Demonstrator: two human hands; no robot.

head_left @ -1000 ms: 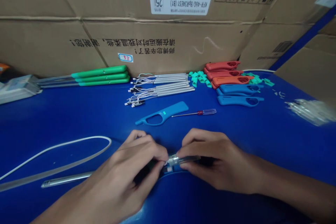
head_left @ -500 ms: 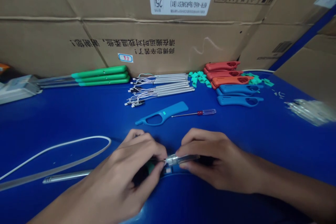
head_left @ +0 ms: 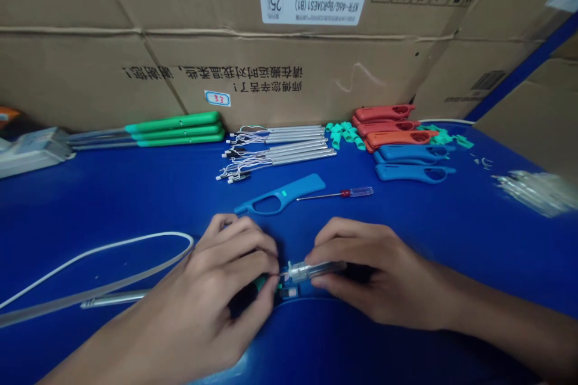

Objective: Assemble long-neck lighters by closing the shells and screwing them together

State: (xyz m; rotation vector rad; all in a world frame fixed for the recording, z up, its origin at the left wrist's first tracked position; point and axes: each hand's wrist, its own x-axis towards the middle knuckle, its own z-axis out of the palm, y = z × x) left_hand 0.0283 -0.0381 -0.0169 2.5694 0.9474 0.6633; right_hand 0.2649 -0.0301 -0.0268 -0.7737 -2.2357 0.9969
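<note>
Between the thumb and fingers of my right hand is a clear plastic lighter fuel tank, its nozzle end pointing left. The fingertips of my left hand are pinched together at that nozzle end, around a small thin part I cannot make out. Just below the tank, a small part with a white end and a bit of green show beside my left fingers. A silver metal tube sticks out to the left from under my left wrist. What lies beneath my left palm is hidden.
Ahead lie a blue lighter shell half and a screwdriver. Behind them are metal tubes with wires, red and blue shells, green-handled lighters and green pieces. Clear tanks lie right, a white cable left.
My left fingertips have drawn slightly left from the tank, so more of its nozzle end shows. The right hand still holds the tank in nearly the same place.
</note>
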